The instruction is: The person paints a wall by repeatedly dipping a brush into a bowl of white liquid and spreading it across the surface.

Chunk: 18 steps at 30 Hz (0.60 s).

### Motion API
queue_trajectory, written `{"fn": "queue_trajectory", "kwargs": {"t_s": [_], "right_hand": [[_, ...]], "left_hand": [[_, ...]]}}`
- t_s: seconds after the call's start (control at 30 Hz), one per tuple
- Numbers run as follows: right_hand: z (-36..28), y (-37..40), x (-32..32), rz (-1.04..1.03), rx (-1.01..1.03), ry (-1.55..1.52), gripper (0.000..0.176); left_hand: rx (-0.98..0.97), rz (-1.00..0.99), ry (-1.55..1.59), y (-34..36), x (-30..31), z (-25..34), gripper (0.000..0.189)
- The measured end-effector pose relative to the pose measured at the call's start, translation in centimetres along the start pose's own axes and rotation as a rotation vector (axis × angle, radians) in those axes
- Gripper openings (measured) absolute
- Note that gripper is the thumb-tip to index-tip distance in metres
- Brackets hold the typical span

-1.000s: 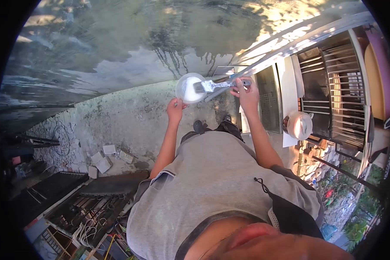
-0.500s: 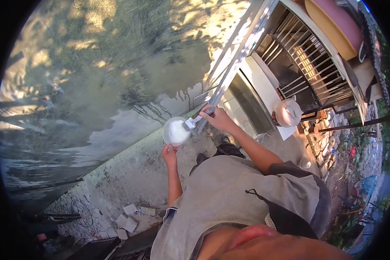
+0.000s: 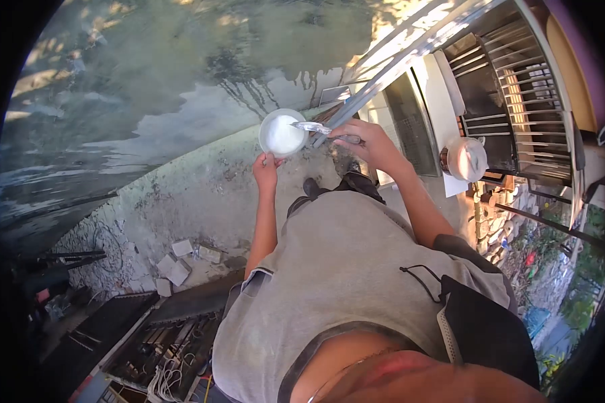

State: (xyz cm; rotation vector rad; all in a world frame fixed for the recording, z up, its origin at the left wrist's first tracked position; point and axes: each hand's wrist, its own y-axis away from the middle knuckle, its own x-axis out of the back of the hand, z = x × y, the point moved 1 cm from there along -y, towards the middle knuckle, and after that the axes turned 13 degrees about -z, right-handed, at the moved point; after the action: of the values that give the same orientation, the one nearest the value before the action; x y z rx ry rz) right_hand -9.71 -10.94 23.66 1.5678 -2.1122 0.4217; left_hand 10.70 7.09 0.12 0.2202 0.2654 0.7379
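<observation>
My left hand (image 3: 267, 169) is closed on the near edge of a small white bowl (image 3: 264, 126). White paint (image 3: 286, 136) fills much of the bowl. Around the handle of a paintbrush (image 3: 312, 126) the fingers of my right hand (image 3: 370, 142) are wrapped. The brush has a pale, paint-smeared head, which reaches over the right rim of the bowl. Beyond the bowl stands a wall (image 3: 202, 127) with grey-green and paler areas and dark drips running down it.
Grey pipes (image 3: 383, 70) run up the wall at the right. Beside them is a barred metal rack (image 3: 517, 101) with a lidded tub (image 3: 467, 160) near its foot. Broken blocks (image 3: 176, 269) lie on the concrete floor, and a tray of tools (image 3: 168, 346) sits at lower left.
The view has shifted, showing more of the floor and the tool tray. The brush has turned flatter, its head at the bowl's right side. Both hands keep their holds.
</observation>
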Motion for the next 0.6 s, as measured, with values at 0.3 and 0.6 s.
{"fn": "queue_trajectory", "kwargs": {"t_s": [0.3,0.6], "right_hand": [[-0.7,1.0,0.0,-0.202,0.013,0.146,0.014],[-2.3,1.0,0.5,-0.358,-0.051,0.092,0.015]], "left_hand": [[-0.026,0.093,0.041,-0.1,0.3,0.0,0.02],[-0.033,0.074,0.055,0.2,1.4,-0.1,0.019]]}}
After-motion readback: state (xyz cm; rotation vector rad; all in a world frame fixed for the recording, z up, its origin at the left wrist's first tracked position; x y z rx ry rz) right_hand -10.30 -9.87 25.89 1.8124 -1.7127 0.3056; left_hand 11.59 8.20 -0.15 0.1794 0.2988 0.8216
